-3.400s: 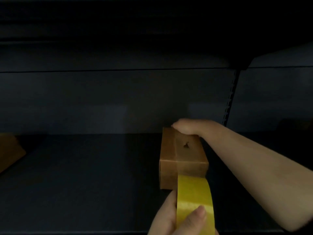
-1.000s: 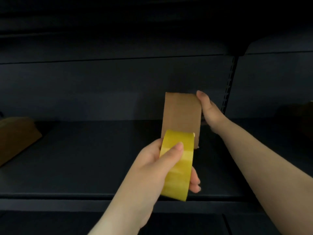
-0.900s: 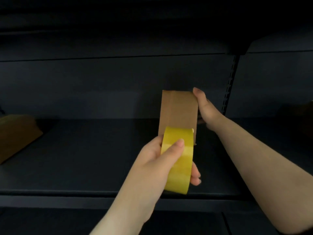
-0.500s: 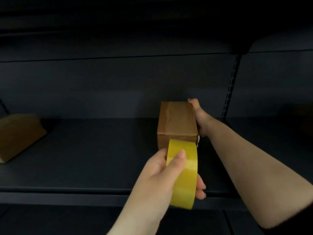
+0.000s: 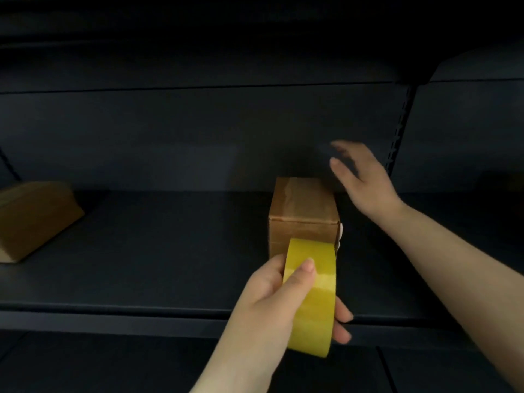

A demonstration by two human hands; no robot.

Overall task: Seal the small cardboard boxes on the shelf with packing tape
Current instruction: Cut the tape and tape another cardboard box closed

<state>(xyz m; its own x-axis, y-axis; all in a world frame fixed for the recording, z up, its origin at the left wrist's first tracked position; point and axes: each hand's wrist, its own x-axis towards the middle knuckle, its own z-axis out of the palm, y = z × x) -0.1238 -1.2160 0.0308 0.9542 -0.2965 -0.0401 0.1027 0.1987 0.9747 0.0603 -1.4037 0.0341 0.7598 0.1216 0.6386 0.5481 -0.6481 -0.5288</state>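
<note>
Cardboard box (image 5: 303,211) sits on shelf (image 5: 141,251), just beyond left fingers (image 5: 304,272) clamping yellow tape roll (image 5: 312,296). Right hand (image 5: 365,180) hovers open, empty. Box judged light, stiff; grip its side walls.

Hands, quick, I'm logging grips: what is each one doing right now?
Left hand: closed on the yellow tape roll.
Right hand: open, fingers spread, holding nothing, just above and right of the cardboard box.

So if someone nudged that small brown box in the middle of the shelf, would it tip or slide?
The box lies flat on the shelf, longer than tall, so it would probably slide, not tip. Plain cardboard suggests it is fairly light and stiff. The right hand is off it, so nothing steadies it.
</note>
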